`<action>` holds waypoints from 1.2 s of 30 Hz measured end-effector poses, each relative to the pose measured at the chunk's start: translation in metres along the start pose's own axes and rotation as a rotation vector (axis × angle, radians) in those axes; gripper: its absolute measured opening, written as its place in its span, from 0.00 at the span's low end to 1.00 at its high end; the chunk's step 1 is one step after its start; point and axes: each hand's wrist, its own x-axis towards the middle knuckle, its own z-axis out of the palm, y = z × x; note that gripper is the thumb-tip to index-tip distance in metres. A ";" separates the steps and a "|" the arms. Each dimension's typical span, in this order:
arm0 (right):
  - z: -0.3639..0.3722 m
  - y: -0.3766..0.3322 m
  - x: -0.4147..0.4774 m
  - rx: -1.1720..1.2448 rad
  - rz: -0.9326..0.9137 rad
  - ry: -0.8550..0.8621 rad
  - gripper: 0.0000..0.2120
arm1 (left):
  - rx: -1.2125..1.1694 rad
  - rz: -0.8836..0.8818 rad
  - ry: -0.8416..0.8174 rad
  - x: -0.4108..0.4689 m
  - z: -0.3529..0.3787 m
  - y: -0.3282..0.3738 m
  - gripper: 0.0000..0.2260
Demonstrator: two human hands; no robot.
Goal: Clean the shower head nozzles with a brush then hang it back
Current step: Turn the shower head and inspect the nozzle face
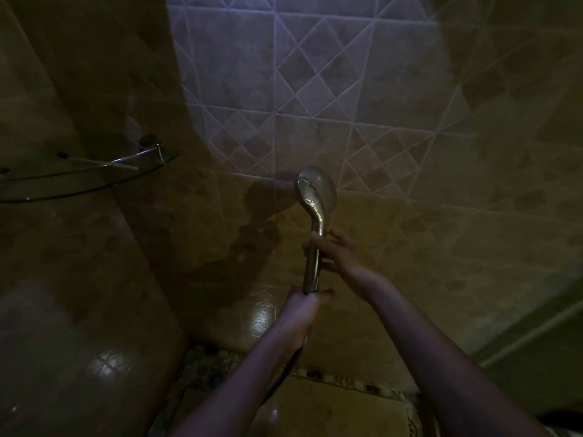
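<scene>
Dimly lit, both hands grip the chrome shower head (316, 192), held upright in front of the tiled wall (394, 89). The left hand (304, 307) is wrapped around the bottom of the handle where the dark hose (284, 376) leaves it; the right hand (336, 250) closes on the handle higher up, just below the head. A glass corner shelf (94, 178) sits well apart, to the left
</scene>
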 end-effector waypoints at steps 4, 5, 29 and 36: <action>-0.002 -0.004 -0.003 -0.190 -0.082 0.084 0.16 | 0.008 0.003 -0.020 0.002 0.003 -0.003 0.12; -0.005 -0.004 -0.004 -0.164 -0.063 0.079 0.17 | 0.025 -0.005 -0.033 0.003 0.002 -0.003 0.13; -0.008 -0.013 -0.027 -0.024 -0.104 0.055 0.10 | 0.055 0.020 -0.041 0.003 0.012 0.003 0.10; -0.008 -0.010 -0.022 0.103 -0.071 0.168 0.07 | -0.001 0.035 -0.023 -0.003 0.014 0.002 0.17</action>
